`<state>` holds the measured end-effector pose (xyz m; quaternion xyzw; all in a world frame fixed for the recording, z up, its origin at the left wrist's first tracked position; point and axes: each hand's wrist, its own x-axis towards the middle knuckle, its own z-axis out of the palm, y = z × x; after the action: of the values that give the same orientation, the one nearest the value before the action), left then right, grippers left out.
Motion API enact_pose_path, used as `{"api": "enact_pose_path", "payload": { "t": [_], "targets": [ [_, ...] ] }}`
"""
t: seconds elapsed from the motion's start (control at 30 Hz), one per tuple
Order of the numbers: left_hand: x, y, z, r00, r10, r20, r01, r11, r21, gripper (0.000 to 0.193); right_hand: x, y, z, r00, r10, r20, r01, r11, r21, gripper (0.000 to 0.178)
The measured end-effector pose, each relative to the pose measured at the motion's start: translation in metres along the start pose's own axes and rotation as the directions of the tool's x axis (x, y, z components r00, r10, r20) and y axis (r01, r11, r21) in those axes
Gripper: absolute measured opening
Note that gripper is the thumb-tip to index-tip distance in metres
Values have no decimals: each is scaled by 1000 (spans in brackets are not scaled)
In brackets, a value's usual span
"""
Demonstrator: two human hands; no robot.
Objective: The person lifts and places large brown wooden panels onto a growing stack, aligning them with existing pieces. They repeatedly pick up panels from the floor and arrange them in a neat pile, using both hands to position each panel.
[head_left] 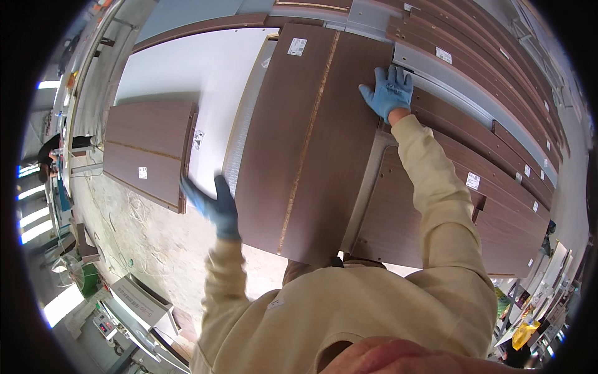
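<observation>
Beige sweatshirt [380,305] nearest | right hand [392,93] at right edge of large panel [274,149], fingers spread | left hand [218,209] beside smaller panel [146,131], thumb wide of fingers | both laid flat, unjoined; amount left unclear

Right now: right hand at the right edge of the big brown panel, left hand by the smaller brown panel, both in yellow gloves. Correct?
Glove colour is wrong: the head view shows blue gloves on both. The rest stands: right hand at the right edge of the big brown panel, left hand by the smaller brown panel.
</observation>
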<state>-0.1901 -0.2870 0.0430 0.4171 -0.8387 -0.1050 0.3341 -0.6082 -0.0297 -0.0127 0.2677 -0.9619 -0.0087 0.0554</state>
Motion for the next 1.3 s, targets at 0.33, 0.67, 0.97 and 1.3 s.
{"api": "enact_pose_path", "payload": {
  "t": [0.33,0.67,0.97,1.3],
  "targets": [
    [-228,-68,-36,347,-426,836,870,-188,-457,25,-13,-20,26,998,66,19,-68,992,106,86],
    [-197,-42,-21,477,-380,793,832,485,-268,37,31,-11,53,994,107,27,-110,981,159,88],
    [-180,-21,-18,231,-481,846,876,-275,-396,36,40,-6,67,992,127,18,-128,973,194,90],
    [-185,-28,-18,237,-532,813,898,-200,-392,19,40,-21,49,950,308,54,-309,897,316,93]
  ]
}}
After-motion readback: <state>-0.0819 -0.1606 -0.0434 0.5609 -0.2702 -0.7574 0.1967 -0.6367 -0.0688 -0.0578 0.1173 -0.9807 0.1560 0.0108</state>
